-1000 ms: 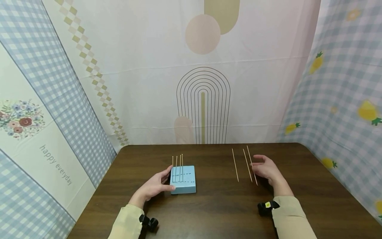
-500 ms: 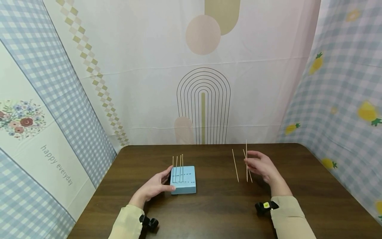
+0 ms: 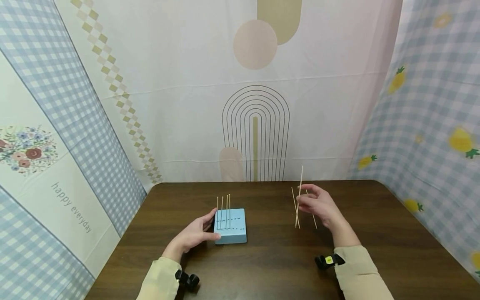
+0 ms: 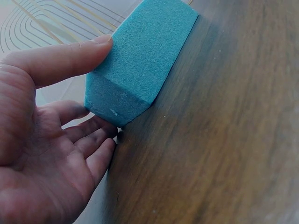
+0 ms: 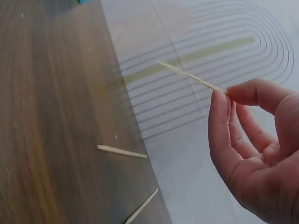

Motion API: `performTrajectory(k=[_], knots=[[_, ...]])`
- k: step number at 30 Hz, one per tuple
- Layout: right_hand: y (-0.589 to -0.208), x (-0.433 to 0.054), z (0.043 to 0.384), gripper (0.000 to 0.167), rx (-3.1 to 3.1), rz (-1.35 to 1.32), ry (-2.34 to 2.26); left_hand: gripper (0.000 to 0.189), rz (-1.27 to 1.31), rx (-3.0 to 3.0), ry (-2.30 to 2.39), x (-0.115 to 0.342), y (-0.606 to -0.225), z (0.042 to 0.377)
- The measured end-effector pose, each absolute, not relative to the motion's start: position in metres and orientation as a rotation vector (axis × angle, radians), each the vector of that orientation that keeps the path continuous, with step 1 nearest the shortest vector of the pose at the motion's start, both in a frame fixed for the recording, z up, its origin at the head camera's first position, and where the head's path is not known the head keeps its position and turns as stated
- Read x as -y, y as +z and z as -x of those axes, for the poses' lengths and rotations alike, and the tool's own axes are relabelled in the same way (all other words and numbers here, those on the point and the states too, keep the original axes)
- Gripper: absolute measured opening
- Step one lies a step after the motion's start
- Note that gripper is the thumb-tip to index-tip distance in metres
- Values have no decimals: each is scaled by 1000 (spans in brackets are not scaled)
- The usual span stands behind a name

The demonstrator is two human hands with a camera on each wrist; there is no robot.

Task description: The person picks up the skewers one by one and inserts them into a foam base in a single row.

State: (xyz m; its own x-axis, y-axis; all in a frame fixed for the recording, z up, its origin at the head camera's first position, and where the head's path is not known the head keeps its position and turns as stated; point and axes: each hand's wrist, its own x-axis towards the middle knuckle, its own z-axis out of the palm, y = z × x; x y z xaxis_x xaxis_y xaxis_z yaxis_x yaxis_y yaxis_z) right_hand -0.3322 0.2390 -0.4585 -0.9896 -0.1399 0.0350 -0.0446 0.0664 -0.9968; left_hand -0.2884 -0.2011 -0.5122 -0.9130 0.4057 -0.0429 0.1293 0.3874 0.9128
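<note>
A light-blue foam block (image 3: 236, 237) with rows of small holes sits on the table left of centre. Several thin wooden skewers (image 3: 222, 204) stand upright in its left part. My left hand (image 3: 193, 234) grips the block's left side, thumb at the near corner and fingers behind; the left wrist view has the thumb (image 4: 70, 56) along the block's edge. Between thumb and fingertips my right hand (image 3: 318, 207) pinches another skewer (image 3: 301, 177), raised nearly upright with a slight tilt. Its pointed end shows in the right wrist view. Two skewers lie near that hand, one left (image 3: 293, 198), one right (image 3: 314, 220).
The brown wooden table (image 3: 262, 266) ends at a patterned cloth backdrop (image 3: 187, 125). Checked cloth (image 3: 431, 125) hangs along the right side, and more cloth hangs on the left. Both wrists wear small black cameras.
My right hand has lifted the rightmost skewer off the table, turned it towards upright and carried it left over the other skewers. The left hand and block stay put.
</note>
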Motion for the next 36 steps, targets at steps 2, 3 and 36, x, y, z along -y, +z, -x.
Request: performTrajectory(k=[2, 3, 36], knots=[[-456, -233, 330, 45, -2257, 222, -2083, 104, -477, -2389, 1536, 201, -512, 288], [-455, -230, 329, 44, -2266, 237, -2074, 104, -478, -2389, 1536, 202, -512, 288], [-460, -135, 300, 18, -2377, 453, -2032, 103, -523, -2380, 1540, 200, -510, 287]])
